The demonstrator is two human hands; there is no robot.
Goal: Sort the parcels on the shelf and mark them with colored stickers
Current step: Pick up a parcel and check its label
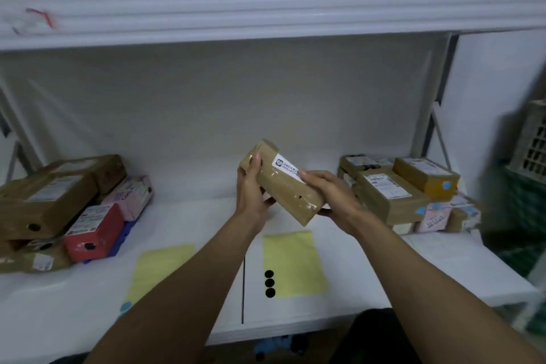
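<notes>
Head view: both hands hold one brown taped parcel (283,186) in the air above the white shelf (189,216), between two piles. The left hand (251,189) curls its fingers round the parcel's far end; the right hand (331,195) grips the near end, thumb at the edge of the white label (285,167). The parcel is tilted, far end higher. Below it lie two yellow sheets: the right sheet (298,260) bears three black stickers (269,283) in a column, the left sheet (161,272) one blue sticker (125,306) at its near corner. Left pile (53,195): parcels with black dots. Right pile (393,192): parcels with blue marks
</notes>
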